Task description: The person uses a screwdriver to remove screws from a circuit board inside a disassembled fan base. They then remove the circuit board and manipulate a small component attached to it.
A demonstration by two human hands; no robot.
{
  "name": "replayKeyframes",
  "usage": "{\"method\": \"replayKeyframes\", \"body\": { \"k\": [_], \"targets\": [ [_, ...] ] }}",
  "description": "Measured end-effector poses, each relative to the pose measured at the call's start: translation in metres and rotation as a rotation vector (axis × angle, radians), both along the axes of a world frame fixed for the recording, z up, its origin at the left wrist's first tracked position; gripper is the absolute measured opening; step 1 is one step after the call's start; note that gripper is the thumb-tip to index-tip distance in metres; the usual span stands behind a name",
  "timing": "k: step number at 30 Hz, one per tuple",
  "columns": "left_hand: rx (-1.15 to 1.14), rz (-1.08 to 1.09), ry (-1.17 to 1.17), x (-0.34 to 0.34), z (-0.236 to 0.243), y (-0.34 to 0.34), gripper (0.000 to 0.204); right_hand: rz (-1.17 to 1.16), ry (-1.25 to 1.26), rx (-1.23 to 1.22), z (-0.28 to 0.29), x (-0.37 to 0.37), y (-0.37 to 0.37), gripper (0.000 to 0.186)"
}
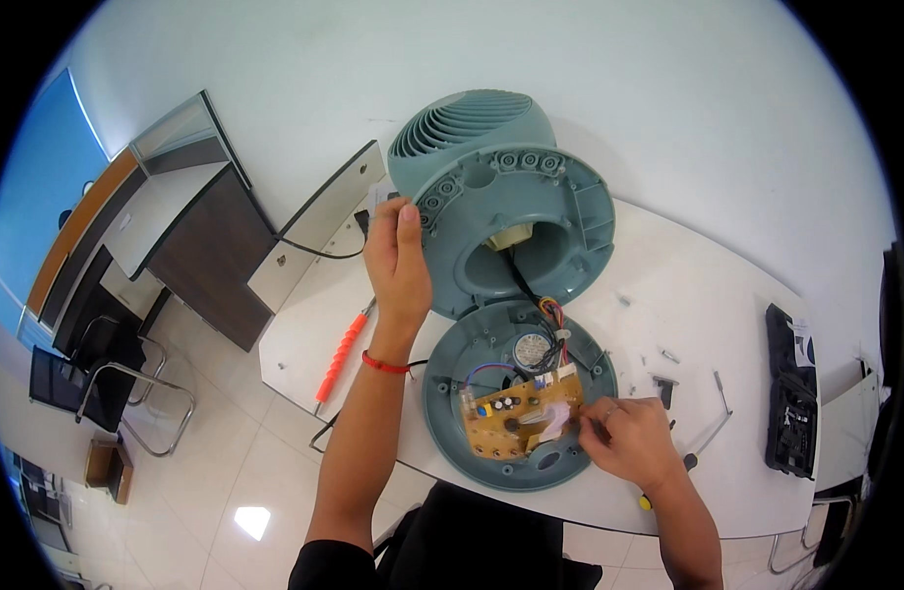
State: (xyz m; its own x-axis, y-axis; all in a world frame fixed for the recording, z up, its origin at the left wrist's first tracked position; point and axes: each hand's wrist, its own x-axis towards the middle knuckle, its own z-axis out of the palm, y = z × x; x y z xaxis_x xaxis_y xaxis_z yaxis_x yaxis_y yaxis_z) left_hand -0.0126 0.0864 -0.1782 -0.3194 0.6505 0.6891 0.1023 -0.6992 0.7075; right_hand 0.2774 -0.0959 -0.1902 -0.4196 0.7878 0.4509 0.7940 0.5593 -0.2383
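A grey-green fan (pixel 472 128) lies tipped back, its open base housing (pixel 595 236) facing me. My left hand (pixel 398 261) is closed on the left rim of that housing, thumb on the near side. In front of it sits the round base cover (pixel 447 438), holding a tan circuit board (pixel 491 433) and a round silver motor (pixel 533 349). A bundle of coloured wires (pixel 552 313) joins the two parts. At the board's right edge, the fingers of my right hand (pixel 627 442) are pinched together; whatever is between them is hidden. Whitish material (pixel 555 421) lies on the board.
An orange spiral-handled tool (pixel 342 359) lies on the white table (pixel 373 413) at left. Right of the fan are screws (pixel 670 355), a small dark part (pixel 663 390), a thin metal rod (pixel 723 393) and a screwdriver (pixel 703 450). A black tool case (pixel 791 393) lies near the right edge.
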Motion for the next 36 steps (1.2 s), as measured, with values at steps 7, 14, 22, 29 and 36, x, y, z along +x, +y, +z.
{"method": "replayKeyframes", "body": {
  "k": [7, 14, 22, 29, 36],
  "targets": [
    [-0.011, 0.022, 0.01, 0.0018, 0.0005, -0.0012, 0.036, -0.005, 0.034, -0.037, -0.002, 0.0014, 0.0001, 0.007],
    [-0.013, 0.033, 0.035, 0.0007, 0.0, -0.0002, 0.036, -0.003, -0.013, -0.002, 0.0005, -0.0006, -0.0001, 0.008],
    [-0.02, -0.018, -0.027, 0.0024, 0.0017, -0.0025, 0.033, -0.004, 0.011, 0.032, 0.0, -0.0013, -0.0004, 0.009],
    [-0.024, -0.031, -0.041, 0.0032, 0.0025, -0.0014, 0.032, -0.007, 0.014, 0.004, -0.0002, -0.0001, 0.0004, 0.01],
    [-0.044, -0.055, -0.048, 0.001, 0.0014, -0.0007, 0.034, -0.017, 0.017, -0.068, 0.0015, -0.0006, -0.0005, 0.009]
  ]
}}
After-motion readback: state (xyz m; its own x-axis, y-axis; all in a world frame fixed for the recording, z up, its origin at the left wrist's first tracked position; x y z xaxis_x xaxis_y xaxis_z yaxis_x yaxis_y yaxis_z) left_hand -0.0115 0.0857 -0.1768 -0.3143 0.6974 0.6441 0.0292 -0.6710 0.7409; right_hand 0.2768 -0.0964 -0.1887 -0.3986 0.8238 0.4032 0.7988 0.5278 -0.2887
